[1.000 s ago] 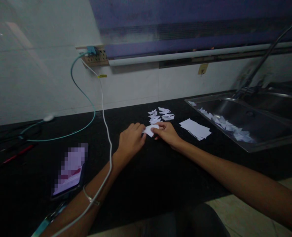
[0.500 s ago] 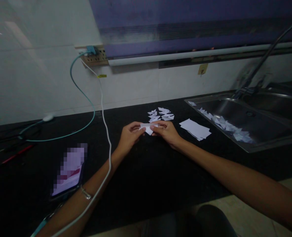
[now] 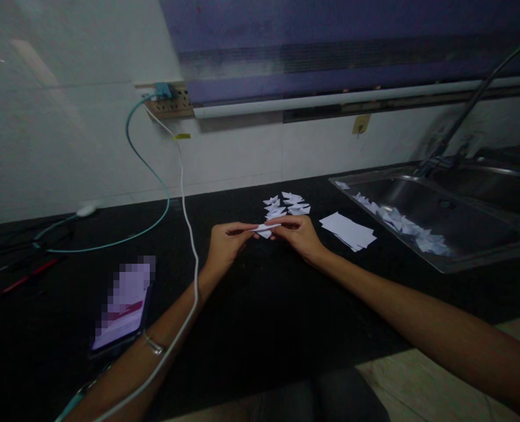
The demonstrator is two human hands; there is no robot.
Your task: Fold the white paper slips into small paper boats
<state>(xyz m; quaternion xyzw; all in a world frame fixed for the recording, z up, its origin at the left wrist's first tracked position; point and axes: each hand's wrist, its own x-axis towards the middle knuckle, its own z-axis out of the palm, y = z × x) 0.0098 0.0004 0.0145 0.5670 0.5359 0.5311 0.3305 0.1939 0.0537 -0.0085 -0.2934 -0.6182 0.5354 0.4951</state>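
Between my two hands is a small piece of white folded paper [image 3: 265,232], its upper edge bent over and a pointed part showing below. My left hand [image 3: 228,241] pinches its left side between thumb and fingers. On its right side, my right hand [image 3: 298,235] is closed with the index finger along the top edge. Just beyond the fingers stand several small folded paper boats [image 3: 296,203] on the dark counter. A stack of white paper sheets [image 3: 348,230] lies to the right of my right hand.
A metal sink [image 3: 462,225] is at right, with many folded paper pieces [image 3: 400,223] along its near-left rim. On the left lie a phone [image 3: 123,308] and a red pen-like item [image 3: 30,275]. A white cable [image 3: 188,223] crosses over my left forearm from the wall socket [image 3: 174,102].
The paper's top flap has folded down, so less of its face shows. My left hand has shifted slightly left, its fingers now straighter along the top edge.
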